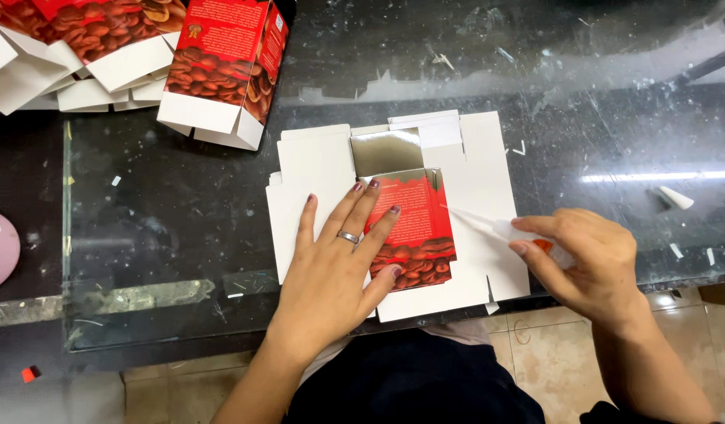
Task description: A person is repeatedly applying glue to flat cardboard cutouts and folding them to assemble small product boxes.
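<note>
Right hand, glue bottle nozzle leftward

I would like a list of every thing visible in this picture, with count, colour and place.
flat cartons: a stack, count unclear, white side up, centre of the table
folded panel: one, red with brown beans, on top of the stack
silver flap: one, just behind the red panel
made-up boxes: several, red and white, top left
pink round thing: one, left edge
white cone: one, right side of the table
table: one, dark with a glass top
glue bottle: one, whitish, nozzle pointing at the red panel
left hand: flat, pressing on the stack and panel, ring on one finger
right hand: fingers closed around the glue bottle
</note>
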